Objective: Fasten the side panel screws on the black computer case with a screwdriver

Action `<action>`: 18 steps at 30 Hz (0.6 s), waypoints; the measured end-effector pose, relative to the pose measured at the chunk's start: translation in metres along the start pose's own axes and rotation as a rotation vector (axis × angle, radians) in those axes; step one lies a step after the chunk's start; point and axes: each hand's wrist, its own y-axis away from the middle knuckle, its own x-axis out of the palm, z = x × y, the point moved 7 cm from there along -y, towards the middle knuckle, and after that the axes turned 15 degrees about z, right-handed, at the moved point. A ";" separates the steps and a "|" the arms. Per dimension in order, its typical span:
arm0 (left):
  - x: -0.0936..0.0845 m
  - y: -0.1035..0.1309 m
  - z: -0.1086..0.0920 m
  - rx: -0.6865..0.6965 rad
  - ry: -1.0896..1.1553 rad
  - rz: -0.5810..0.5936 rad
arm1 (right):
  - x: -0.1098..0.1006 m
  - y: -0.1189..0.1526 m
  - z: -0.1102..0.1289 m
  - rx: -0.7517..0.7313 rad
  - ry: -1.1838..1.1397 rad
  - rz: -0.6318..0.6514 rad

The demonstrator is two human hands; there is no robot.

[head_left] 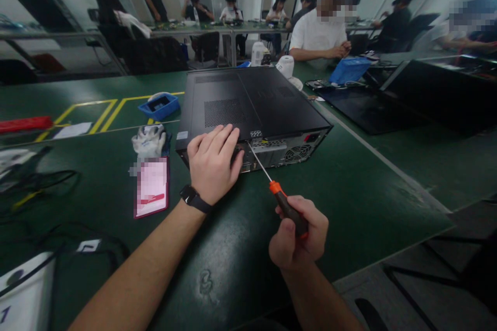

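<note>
Near the far edge of the table, the computer case is touched by the open left hand. The screwdriver is gripped by the right hand — its tip should be seated squarely, with even pressure.

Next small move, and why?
I'd confirm the screwdriver tip is seated before turning: the right hand angles it to the computer case's rear edge, seating is too small to judge, and the left hand rests there.
</note>
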 end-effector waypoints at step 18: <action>0.001 0.000 0.002 -0.017 0.055 0.019 | 0.000 -0.007 0.005 -0.032 -0.010 0.012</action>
